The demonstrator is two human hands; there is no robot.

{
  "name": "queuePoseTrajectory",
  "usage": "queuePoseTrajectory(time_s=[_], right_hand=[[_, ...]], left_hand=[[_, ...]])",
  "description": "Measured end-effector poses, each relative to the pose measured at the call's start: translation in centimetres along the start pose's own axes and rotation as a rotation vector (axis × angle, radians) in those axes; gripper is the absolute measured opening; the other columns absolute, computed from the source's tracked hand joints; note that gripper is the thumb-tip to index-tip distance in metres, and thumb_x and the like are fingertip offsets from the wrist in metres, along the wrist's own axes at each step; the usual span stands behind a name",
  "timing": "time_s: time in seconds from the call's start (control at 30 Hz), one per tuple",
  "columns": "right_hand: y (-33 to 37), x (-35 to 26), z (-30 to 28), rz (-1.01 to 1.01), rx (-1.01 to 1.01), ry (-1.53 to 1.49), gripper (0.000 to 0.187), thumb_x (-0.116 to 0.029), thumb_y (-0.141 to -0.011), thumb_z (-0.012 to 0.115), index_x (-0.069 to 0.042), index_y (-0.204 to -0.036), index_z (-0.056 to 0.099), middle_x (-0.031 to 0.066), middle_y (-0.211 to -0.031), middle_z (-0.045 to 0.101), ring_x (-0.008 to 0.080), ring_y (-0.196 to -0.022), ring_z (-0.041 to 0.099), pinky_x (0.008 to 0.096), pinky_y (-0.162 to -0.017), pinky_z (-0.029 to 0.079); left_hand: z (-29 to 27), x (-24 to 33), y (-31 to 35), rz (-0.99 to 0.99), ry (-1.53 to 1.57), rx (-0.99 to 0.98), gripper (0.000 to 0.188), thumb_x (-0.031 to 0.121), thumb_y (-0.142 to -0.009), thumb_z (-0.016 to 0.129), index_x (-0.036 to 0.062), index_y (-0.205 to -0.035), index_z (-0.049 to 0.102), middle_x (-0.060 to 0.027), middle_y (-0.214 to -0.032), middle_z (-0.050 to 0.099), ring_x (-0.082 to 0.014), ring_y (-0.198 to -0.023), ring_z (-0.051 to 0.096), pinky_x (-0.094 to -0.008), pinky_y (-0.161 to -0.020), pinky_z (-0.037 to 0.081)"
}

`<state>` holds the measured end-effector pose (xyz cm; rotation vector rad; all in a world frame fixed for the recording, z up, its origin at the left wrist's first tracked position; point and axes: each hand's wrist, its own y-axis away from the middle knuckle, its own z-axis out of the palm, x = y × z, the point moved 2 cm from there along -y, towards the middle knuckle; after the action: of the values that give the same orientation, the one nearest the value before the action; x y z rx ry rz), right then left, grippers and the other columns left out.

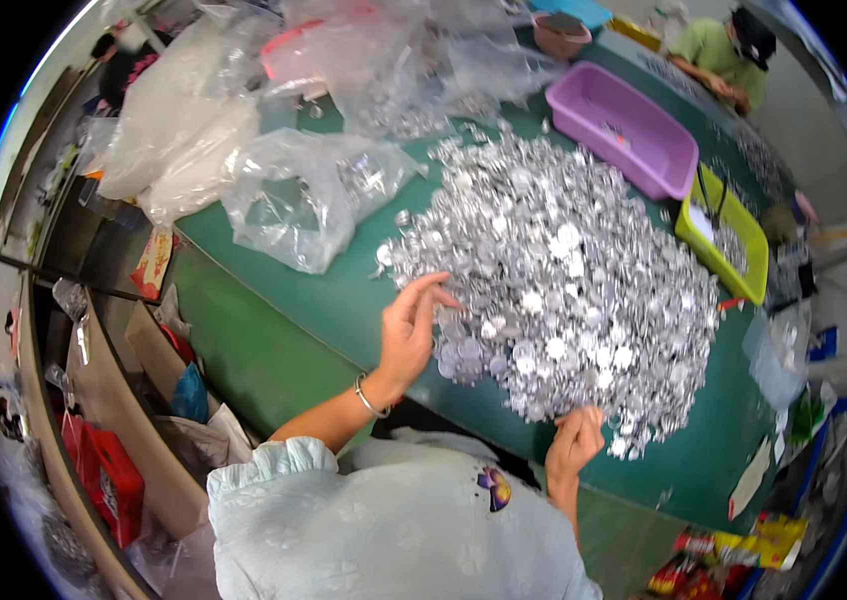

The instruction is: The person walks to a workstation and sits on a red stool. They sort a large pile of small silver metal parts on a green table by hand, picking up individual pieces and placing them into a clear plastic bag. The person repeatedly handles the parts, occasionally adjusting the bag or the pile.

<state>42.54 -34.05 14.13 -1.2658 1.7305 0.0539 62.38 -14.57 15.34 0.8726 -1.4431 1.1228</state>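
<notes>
- Work surface: a green-topped table (343,300) carries a large heap of small, flat, shiny silver metal discs (563,270). The heap takes up the middle of the table, from about 10 o'clock round to 5 o'clock of the picture centre.
- Left hand (408,335): it rests at the 9 o'clock edge of the heap, fingers spread and extended, fingertips touching the outermost discs. No disc is pinched; a thin bangle sits on the wrist.
- Right hand (575,440): it sits at the 6 o'clock edge of the heap, fingers curled in toward the palm and pressed close together. Whether a disc is held inside them cannot be told.
- Receiving containers: an oblong purple plastic tray (593,100) at 1 o'clock of the heap shows almost nothing inside. A yellow-green plastic bin (755,262) at 3 o'clock holds a shallow layer of silver pieces.
- Supply: clear plastic bags (293,200) at 10 o'clock, one lying slack and open with a few discs left in it.
- Progress, as a judgement: the discs are out on the table, but the handling of them is at an early stage. Nearly the whole heap remains unsorted, and both hands work only its near rim.
- Another person in a green top (718,55) works at the far end, at 1 o'clock.
</notes>
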Motion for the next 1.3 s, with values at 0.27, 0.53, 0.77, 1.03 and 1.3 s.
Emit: queuePoseTrajectory(time_s=[0.27,0.53,0.77,1.03,1.3], right_hand=[[-8.9,-6.1,4.3,-0.215,-0.063,0.018,0.052,-0.04,-0.093,0.03,-0.003,-0.116,0.057,0.0151,-0.125,0.054,0.0371,-0.127,0.038,0.0559,-0.108,0.007],[-7.5,0.8,-1.5,0.182,0.24,0.23,0.018,-0.01,-0.089,0.053,0.004,-0.098,0.061,0.0147,-0.092,0.06,0.0281,-0.09,0.053,0.0398,-0.085,0.039],[-2.1,8.1,-1.5,0.446,0.381,-0.214,0.025,-0.014,-0.093,0.05,0.003,-0.077,0.059,0.0104,-0.069,0.058,0.019,-0.06,0.053,0.0324,-0.051,0.042],[-1.4,10.5,-2.4,0.495,0.423,-0.035,0.033,-0.019,-0.093,0.042,0.0,-0.072,0.058,0.0049,-0.062,0.055,0.0125,-0.052,0.045,0.0265,-0.048,0.036],[-3.2,6.3,-2.0,0.617,0.422,-0.026,0.037,-0.026,-0.095,0.043,0.0,-0.074,0.058,0.0074,-0.067,0.056,0.0156,-0.059,0.047,0.0305,-0.055,0.039]], left_hand=[[10.9,4.6,3.4,-1.053,0.813,-0.609,0.047,0.03,-0.101,0.032,-0.0005,-0.136,0.036,-0.0082,-0.142,0.037,-0.0181,-0.132,0.033,-0.0337,-0.11,0.026],[-6.7,17.7,-16.9,0.207,-0.351,-0.551,0.023,0.023,-0.09,0.059,0.002,-0.095,0.068,-0.0062,-0.086,0.068,-0.0145,-0.08,0.065,-0.0297,-0.076,0.052],[-22.6,12.9,-39.2,-0.104,-0.79,0.159,0.026,0.012,-0.082,0.06,-0.0031,-0.102,0.065,-0.0101,-0.082,0.069,-0.0174,-0.07,0.067,-0.0287,-0.059,0.052],[-16.2,6.7,-48.0,0.105,-1.484,0.179,0.028,0.017,-0.068,0.073,0.0041,-0.093,0.069,-0.0192,-0.102,0.065,-0.0351,-0.093,0.063,-0.0431,-0.08,0.052],[-13.4,2.7,-49.3,-0.093,-1.795,-0.153,0.051,0.039,-0.076,0.068,0.0077,-0.116,0.058,-0.0153,-0.108,0.065,-0.0326,-0.101,0.062,-0.0433,-0.081,0.051]])
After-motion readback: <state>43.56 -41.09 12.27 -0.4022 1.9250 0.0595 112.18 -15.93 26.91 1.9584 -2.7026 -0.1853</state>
